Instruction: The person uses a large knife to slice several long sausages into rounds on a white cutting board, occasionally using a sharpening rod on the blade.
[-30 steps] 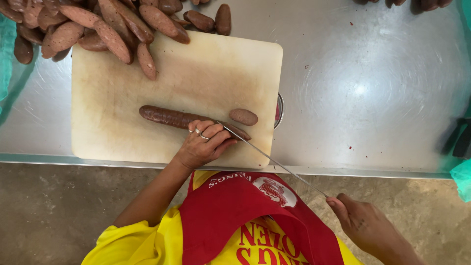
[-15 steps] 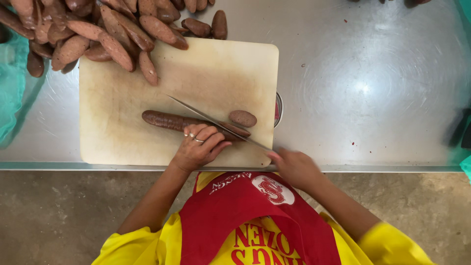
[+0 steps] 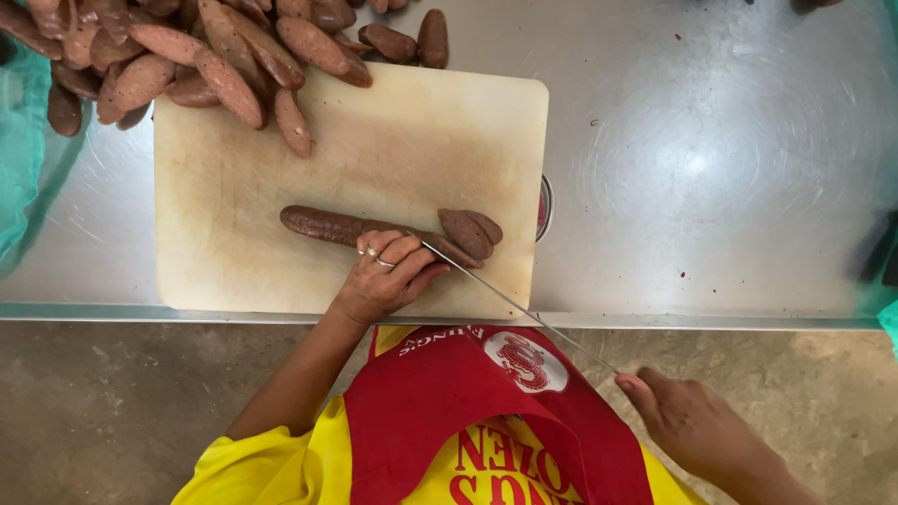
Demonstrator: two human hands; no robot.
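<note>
A long brown sausage lies across a pale cutting board. My left hand, with rings on two fingers, presses down on its right part. Two cut slices lie just right of my fingers. My right hand is drawn back below the table edge, gripping the handle of a long thin knife. The blade runs diagonally up to the sausage by my left fingertips.
A heap of brown sausage slices covers the board's far-left corner and spills onto the steel table. Green mesh hangs at the left edge. A round red object peeks from under the board's right side.
My right hand has pulled back down and to the right, drawing the knife through the sausage. A second slice now lies beside the first. My left hand stays on the sausage.
</note>
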